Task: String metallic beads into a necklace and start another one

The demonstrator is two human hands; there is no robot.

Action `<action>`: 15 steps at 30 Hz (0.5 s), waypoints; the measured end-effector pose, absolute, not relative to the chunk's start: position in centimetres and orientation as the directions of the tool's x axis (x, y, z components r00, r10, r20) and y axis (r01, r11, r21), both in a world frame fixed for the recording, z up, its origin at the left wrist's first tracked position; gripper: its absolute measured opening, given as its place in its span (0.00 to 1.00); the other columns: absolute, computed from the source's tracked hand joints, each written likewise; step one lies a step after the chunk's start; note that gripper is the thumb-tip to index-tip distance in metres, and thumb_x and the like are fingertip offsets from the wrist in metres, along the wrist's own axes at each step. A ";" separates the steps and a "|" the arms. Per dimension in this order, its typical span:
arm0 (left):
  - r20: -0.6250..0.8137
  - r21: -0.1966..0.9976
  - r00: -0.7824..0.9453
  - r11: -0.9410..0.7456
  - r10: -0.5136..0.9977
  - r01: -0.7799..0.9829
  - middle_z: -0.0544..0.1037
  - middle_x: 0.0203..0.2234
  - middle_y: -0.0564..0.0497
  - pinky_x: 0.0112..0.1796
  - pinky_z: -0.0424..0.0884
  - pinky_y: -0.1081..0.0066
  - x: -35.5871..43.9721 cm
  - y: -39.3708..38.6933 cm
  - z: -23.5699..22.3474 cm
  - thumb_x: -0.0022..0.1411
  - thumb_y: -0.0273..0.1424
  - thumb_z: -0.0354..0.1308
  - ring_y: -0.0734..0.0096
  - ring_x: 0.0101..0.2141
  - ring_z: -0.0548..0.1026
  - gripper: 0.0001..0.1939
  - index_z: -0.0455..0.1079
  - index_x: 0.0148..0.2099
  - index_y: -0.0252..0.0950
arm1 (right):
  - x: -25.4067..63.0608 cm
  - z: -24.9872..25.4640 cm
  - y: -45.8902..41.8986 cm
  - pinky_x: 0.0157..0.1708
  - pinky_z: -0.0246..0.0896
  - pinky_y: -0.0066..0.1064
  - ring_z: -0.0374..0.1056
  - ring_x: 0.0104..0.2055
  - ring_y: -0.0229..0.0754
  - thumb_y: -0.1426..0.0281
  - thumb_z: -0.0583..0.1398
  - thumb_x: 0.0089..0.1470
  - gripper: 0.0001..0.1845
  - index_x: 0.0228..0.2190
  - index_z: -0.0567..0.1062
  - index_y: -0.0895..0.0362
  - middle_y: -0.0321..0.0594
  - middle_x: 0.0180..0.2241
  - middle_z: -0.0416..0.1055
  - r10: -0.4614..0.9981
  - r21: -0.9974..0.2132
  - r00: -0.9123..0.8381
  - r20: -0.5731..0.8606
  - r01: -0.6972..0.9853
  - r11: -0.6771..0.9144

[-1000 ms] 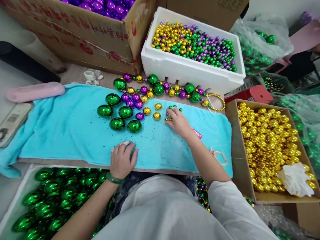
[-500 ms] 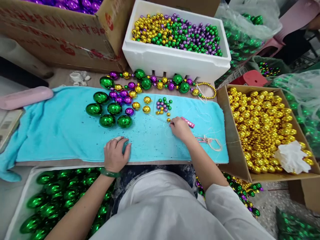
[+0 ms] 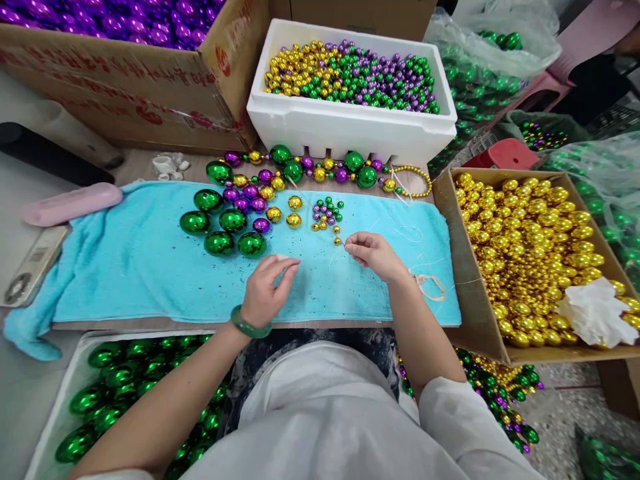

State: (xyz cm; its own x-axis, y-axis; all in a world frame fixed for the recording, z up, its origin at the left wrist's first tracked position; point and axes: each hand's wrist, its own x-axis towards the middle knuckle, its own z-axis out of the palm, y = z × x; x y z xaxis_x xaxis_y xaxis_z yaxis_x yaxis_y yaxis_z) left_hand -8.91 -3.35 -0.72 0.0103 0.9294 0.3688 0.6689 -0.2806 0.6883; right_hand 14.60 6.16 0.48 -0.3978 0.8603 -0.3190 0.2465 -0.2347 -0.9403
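Observation:
My left hand (image 3: 267, 288) hovers over the turquoise towel (image 3: 135, 267) with its fingertips pinched together near a thin thread. My right hand (image 3: 376, 255) is pinched too, holding the thread's other end just below a small cluster of tiny green, purple and gold beads (image 3: 327, 213). Several large green balls (image 3: 220, 230) lie in a group left of them, with purple balls (image 3: 245, 199) and gold balls (image 3: 290, 210) beside. A finished strand of mixed beads (image 3: 320, 168) runs along the towel's far edge.
A white foam box of mixed small beads (image 3: 350, 127) stands behind the towel. A cardboard box of gold balls (image 3: 535, 247) sits at the right, a tray of green balls (image 3: 125, 393) at the near left, a box of purple balls (image 3: 115, 60) at the far left. Scissors (image 3: 427, 285) lie by my right wrist.
My left hand lifted off the towel's near edge and moved right toward the right hand, now pinching. The right hand stayed near the small beads, drawing thread.

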 end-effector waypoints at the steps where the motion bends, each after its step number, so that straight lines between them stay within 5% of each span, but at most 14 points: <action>1: 0.347 0.742 -0.015 -0.264 0.938 0.617 0.78 0.35 0.47 0.41 0.72 0.68 -8.1 -2.4 -0.2 0.65 0.33 0.54 0.68 0.37 0.76 0.12 0.76 0.44 0.36 | 14.5 0.8 5.9 0.23 0.47 0.27 0.52 0.21 0.32 0.62 0.62 0.48 0.11 0.28 0.71 0.57 0.29 0.19 0.58 0.856 -0.951 -0.420 -0.303 0.187 -0.246; 4: 0.265 0.873 -0.035 -0.225 0.963 0.432 0.78 0.37 0.47 0.37 0.73 0.70 -5.8 0.1 1.1 0.63 0.36 0.57 0.69 0.38 0.76 0.15 0.76 0.48 0.36 | 13.6 1.3 5.0 0.28 0.53 0.28 0.57 0.26 0.34 0.63 0.63 0.46 0.10 0.26 0.72 0.57 0.32 0.23 0.64 0.909 -0.981 -0.385 -0.162 0.164 -0.105; 8: 0.199 0.932 -0.042 -0.175 0.979 0.316 0.80 0.32 0.50 0.35 0.72 0.71 -3.8 1.1 2.2 0.59 0.35 0.61 0.71 0.34 0.76 0.09 0.79 0.37 0.37 | 12.9 1.0 3.7 0.37 0.59 0.31 0.64 0.35 0.38 0.67 0.63 0.46 0.06 0.26 0.73 0.57 0.38 0.32 0.69 0.943 -0.986 -0.330 0.037 0.139 0.088; 15: 0.005 0.988 -0.144 0.017 0.990 0.152 0.80 0.26 0.50 0.29 0.71 0.72 -3.5 0.7 2.3 0.55 0.37 0.61 0.72 0.27 0.75 0.10 0.78 0.34 0.35 | 14.0 0.3 3.2 0.15 0.50 0.25 0.56 0.18 0.32 0.61 0.61 0.51 0.16 0.39 0.76 0.57 0.32 0.21 0.67 0.927 -0.937 -0.333 -0.171 -0.237 -0.257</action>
State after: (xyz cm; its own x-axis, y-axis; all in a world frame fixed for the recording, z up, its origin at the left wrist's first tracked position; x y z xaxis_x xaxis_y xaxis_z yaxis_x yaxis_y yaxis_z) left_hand -3.47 0.67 2.32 -0.1438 0.9896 0.0047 0.1523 0.0175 0.9882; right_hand 14.02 3.20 0.25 -0.3325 0.9275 -0.1708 -0.2367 -0.2574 -0.9369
